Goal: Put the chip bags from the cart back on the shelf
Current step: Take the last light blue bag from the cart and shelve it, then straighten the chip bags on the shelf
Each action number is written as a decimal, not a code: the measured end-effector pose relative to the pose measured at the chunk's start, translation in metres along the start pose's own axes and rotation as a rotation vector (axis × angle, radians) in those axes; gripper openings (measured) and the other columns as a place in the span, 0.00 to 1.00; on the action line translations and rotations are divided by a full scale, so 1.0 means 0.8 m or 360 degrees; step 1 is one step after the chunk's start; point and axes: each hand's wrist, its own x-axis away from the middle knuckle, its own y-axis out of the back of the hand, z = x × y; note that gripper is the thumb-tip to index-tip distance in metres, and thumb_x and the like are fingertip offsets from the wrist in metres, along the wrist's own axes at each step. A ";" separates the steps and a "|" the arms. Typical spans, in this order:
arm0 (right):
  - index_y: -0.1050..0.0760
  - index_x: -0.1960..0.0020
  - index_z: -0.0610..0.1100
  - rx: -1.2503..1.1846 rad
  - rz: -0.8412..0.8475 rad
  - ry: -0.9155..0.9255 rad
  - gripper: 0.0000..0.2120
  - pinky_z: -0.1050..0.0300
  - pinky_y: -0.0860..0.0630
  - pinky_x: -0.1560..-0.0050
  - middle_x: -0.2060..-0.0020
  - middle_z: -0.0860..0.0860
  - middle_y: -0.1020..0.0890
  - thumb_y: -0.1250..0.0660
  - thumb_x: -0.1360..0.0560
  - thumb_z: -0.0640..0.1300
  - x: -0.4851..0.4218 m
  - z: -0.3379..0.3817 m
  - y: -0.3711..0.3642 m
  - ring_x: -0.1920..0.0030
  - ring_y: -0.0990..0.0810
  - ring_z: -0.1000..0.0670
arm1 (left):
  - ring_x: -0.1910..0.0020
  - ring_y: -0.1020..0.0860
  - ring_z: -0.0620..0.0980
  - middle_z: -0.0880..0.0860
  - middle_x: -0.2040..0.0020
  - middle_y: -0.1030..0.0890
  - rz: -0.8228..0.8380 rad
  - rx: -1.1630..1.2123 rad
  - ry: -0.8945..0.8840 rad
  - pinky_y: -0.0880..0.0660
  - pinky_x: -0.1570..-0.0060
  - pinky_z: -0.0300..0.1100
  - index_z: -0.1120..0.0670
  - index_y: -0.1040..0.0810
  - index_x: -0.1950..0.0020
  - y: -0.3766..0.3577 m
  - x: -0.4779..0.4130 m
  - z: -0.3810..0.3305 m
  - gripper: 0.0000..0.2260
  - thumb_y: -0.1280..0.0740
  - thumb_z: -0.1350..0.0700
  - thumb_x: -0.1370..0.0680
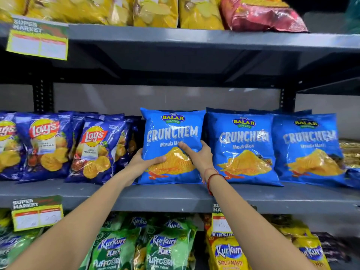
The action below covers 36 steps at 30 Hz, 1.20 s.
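A light blue Crunchem chip bag (pixel 172 131) stands upright on the grey middle shelf (pixel 175 197), between the Lay's bags and two more Crunchem bags. My left hand (pixel 144 162) grips its lower left edge, thumb across the front. My right hand (pixel 198 154) holds its lower right side, thumb on the front. The bag's bottom edge rests on the shelf board. The cart is out of view.
Dark blue Lay's bags (pixel 48 145) fill the shelf's left. Two matching Crunchem bags (pixel 243 147) (pixel 309 149) stand to the right. Yellow and red bags (pixel 155 10) sit on the upper shelf. Green and yellow Kurkure bags (pixel 161 248) lie below. Price tags (pixel 37 213) hang from shelf edges.
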 end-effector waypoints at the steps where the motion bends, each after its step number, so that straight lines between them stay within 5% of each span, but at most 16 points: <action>1: 0.35 0.29 0.44 0.0019 -0.0003 0.0017 0.54 0.41 0.33 0.30 0.32 0.46 0.27 0.27 0.46 0.71 -0.001 -0.004 -0.001 0.30 0.32 0.43 | 0.48 0.19 0.49 0.51 0.42 0.20 0.0008 0.0004 0.0007 0.23 0.51 0.43 0.52 0.31 0.34 0.000 -0.001 0.002 0.50 0.20 0.39 0.53; 3: 0.30 0.33 0.45 0.0055 -0.0011 -0.0001 0.56 0.41 0.30 0.32 0.36 0.47 0.23 0.29 0.52 0.77 -0.015 -0.017 -0.003 0.32 0.29 0.44 | 0.48 0.19 0.49 0.50 0.42 0.19 0.0013 -0.0014 0.0022 0.22 0.49 0.45 0.52 0.31 0.34 0.001 -0.006 0.004 0.51 0.20 0.37 0.54; 8: 0.35 0.29 0.43 0.0117 -0.0025 -0.0077 0.44 0.43 0.36 0.29 0.32 0.46 0.28 0.26 0.37 0.63 -0.009 -0.006 -0.002 0.28 0.38 0.44 | 0.47 0.19 0.51 0.52 0.40 0.21 0.0027 -0.0101 0.0065 0.23 0.44 0.50 0.52 0.33 0.34 0.002 -0.010 0.003 0.48 0.21 0.38 0.50; 14: 0.38 0.29 0.45 0.0165 -0.0084 -0.0071 0.42 0.46 0.34 0.32 0.33 0.45 0.28 0.27 0.35 0.62 -0.015 -0.013 -0.002 0.29 0.35 0.43 | 0.39 0.25 0.52 0.53 0.33 0.27 -0.0138 -0.0251 0.0030 0.27 0.38 0.49 0.54 0.42 0.28 -0.002 -0.002 -0.002 0.43 0.23 0.46 0.36; 18: 0.41 0.27 0.42 0.0342 -0.0414 0.0226 0.44 0.45 0.32 0.34 0.34 0.42 0.28 0.29 0.33 0.62 -0.006 -0.004 -0.009 0.32 0.31 0.42 | 0.35 0.30 0.54 0.56 0.30 0.32 -0.0356 -0.0615 -0.0349 0.29 0.41 0.46 0.54 0.43 0.26 0.007 0.022 -0.011 0.39 0.27 0.46 0.31; 22: 0.35 0.30 0.41 0.0489 -0.0663 0.0711 0.33 0.50 0.34 0.38 0.37 0.42 0.27 0.30 0.29 0.55 0.023 0.021 -0.041 0.36 0.31 0.42 | 0.39 0.28 0.47 0.51 0.33 0.29 -0.0495 -0.0957 -0.0714 0.29 0.43 0.41 0.52 0.34 0.31 0.042 0.063 -0.015 0.27 0.32 0.45 0.27; 26: 0.31 0.35 0.42 0.0295 -0.0106 0.0672 0.29 0.48 0.29 0.39 0.41 0.44 0.25 0.28 0.30 0.54 0.045 0.044 -0.098 0.42 0.26 0.44 | 0.37 0.28 0.51 0.52 0.37 0.25 -0.0660 -0.1389 -0.0855 0.32 0.42 0.41 0.53 0.29 0.35 0.099 0.100 -0.003 0.20 0.36 0.46 0.24; 29: 0.32 0.35 0.40 0.0258 0.0412 0.0363 0.31 0.65 0.28 0.52 0.48 0.47 0.21 0.26 0.32 0.53 0.060 0.050 -0.143 0.53 0.23 0.50 | 0.36 0.28 0.55 0.55 0.36 0.25 -0.0726 -0.1548 -0.0659 0.29 0.40 0.53 0.54 0.29 0.35 0.147 0.121 0.015 0.23 0.43 0.43 0.24; 31: 0.34 0.33 0.39 0.0350 0.0630 0.0246 0.36 0.64 0.27 0.46 0.44 0.46 0.21 0.26 0.33 0.55 0.067 0.041 -0.173 0.46 0.22 0.48 | 0.36 0.28 0.56 0.56 0.35 0.25 -0.0753 -0.1654 -0.0505 0.30 0.39 0.54 0.55 0.30 0.33 0.174 0.133 0.028 0.25 0.46 0.41 0.24; 33: 0.41 0.27 0.40 0.0408 0.0721 0.0120 0.45 0.52 0.31 0.34 0.33 0.44 0.27 0.25 0.35 0.58 0.068 0.027 -0.196 0.33 0.28 0.44 | 0.35 0.28 0.57 0.57 0.34 0.25 -0.0717 -0.1756 -0.0378 0.31 0.39 0.53 0.56 0.31 0.31 0.192 0.143 0.040 0.29 0.47 0.40 0.25; 36: 0.52 0.24 0.43 0.0367 0.0783 -0.0078 0.55 0.49 0.35 0.30 0.27 0.43 0.36 0.23 0.38 0.58 0.071 0.013 -0.223 0.28 0.35 0.41 | 0.36 0.26 0.57 0.58 0.35 0.24 -0.0655 -0.1837 -0.0222 0.31 0.39 0.51 0.59 0.31 0.31 0.211 0.153 0.055 0.33 0.50 0.36 0.26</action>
